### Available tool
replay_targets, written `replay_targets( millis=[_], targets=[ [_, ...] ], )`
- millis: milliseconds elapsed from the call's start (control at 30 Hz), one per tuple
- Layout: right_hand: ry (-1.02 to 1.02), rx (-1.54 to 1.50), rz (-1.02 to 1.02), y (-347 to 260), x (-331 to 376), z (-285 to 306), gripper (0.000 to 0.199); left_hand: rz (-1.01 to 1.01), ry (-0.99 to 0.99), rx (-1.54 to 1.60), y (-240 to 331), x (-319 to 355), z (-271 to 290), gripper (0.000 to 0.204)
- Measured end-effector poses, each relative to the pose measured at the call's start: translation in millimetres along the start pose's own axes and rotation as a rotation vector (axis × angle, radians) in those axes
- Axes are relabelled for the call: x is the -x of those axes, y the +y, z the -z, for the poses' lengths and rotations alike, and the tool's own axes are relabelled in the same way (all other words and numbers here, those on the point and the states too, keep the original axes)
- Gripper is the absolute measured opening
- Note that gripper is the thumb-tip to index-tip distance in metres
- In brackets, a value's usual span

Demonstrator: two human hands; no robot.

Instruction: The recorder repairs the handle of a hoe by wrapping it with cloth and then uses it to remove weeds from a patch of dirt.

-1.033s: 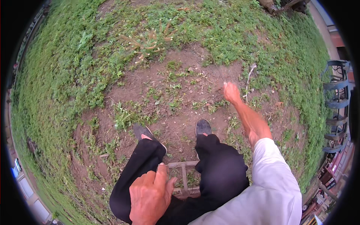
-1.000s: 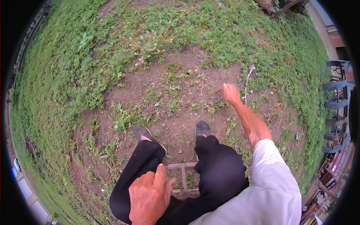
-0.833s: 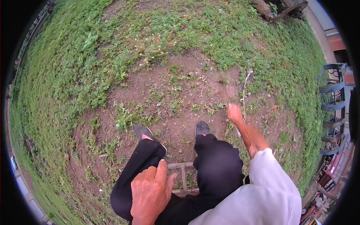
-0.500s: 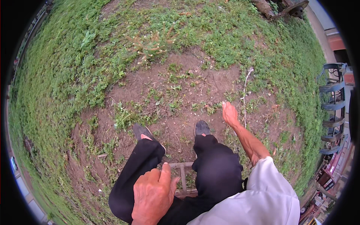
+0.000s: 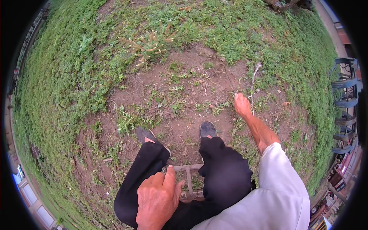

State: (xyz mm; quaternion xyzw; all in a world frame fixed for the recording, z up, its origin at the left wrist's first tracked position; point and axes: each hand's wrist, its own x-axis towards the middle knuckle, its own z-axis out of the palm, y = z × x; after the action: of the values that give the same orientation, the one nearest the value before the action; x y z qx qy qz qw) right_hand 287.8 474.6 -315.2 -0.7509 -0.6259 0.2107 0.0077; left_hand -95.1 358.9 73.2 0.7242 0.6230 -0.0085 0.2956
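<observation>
- Weedy soil patch [image 5: 147, 89]: 12 o'clock.
- Left hand [image 5: 159, 197]: 11 o'clock, close in, half-curled; palm hidden, can't tell if gripping.
- Right hand [image 5: 242, 105]: 1 o'clock, fist round thin tool [image 5: 229, 79].
- Thin tool: 1 o'clock, beyond fist, far end blurred.

Floor: open earth, and it's a mix — bare brown soil [image 5: 179, 127] through the middle, crumbly and flecked with pale bits.
Greenery: low leafy cover [image 5: 57, 88] sweeping thick along the soil's left, far and right edges!
Far edge: up pops a spiky plant [image 5: 151, 46], pale-tipped.
Far right corner: something rusty brown [image 5: 285, 4], cut off by the rim, with a paved strip [image 5: 332, 27] beside it.
Right edge: blue-grey curved bands [image 5: 345, 103], one after another in a row.
Near right corner: dark red machinery [image 5: 336, 180], details too small to tell.
Near left corner: pale framed panels [image 5: 29, 193] — windows or doors, can't tell.
Light: soft, even daylight all over.
</observation>
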Motion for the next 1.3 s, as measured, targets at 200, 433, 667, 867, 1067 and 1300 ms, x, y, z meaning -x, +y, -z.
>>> replay_targets(
  millis=[200,433,667,867,1067,1300],
  targets=[
    [-0.014,-0.021,-0.166,110.4,163.0,-13.5,0.041,-0.071,-0.008,-0.005,6.5,8.3,-3.2,0.047],
    [0.069,-0.151,-0.069,30.1,97.6,-6.8,0.041,-0.108,-0.053,-0.024,14.6,-3.8,-10.6,0.046],
    [0.052,-0.183,0.065,-98.2,-50.9,-1.4,0.040,-0.066,-0.076,-0.042,11.4,-10.5,-15.7,0.047],
    [-0.027,-0.076,-0.098,-17.2,41.8,-42.1,0.045,-0.044,-0.059,-0.049,16.2,-14.0,-8.4,0.047],
    [-0.020,-0.094,-0.165,41.7,135.0,-34.3,0.041,-0.091,-0.069,-0.037,17.9,-8.3,-12.8,0.047],
    [0.022,-0.179,0.071,0.9,62.0,-7.6,0.040,-0.079,-0.105,-0.043,14.0,-9.4,-20.4,0.045]
  ],
)
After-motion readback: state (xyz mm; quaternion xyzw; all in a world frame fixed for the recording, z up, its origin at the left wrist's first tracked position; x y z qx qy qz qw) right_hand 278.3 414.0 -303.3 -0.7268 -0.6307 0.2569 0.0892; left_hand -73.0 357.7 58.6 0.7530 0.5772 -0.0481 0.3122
